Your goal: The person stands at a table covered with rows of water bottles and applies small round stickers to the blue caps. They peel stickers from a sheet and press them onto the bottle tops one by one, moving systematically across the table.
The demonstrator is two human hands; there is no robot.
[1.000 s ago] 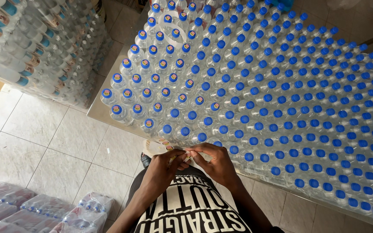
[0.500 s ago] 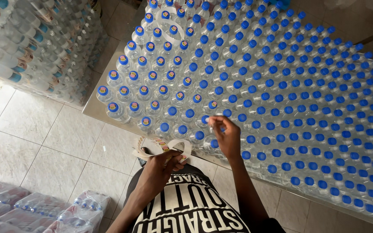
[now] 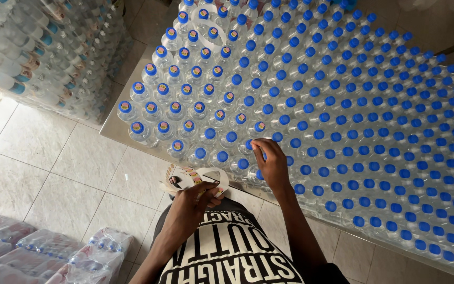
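Below, your right hand (image 3: 271,164) presses its fingertips, drawn narrow, onto one blue bottle cap (image 3: 249,144) near the table's (image 3: 112,126) front edge. Your left hand (image 3: 187,202) grips one curled sticker strip (image 3: 193,176) just beside your waist. Roughly thirty caps at left carry stickers (image 3: 177,145); the plain blue caps are too many to count.

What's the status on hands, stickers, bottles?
Left hand holds sticker strip. Right hand fingertips on a blue bottle cap. Nothing blocking.
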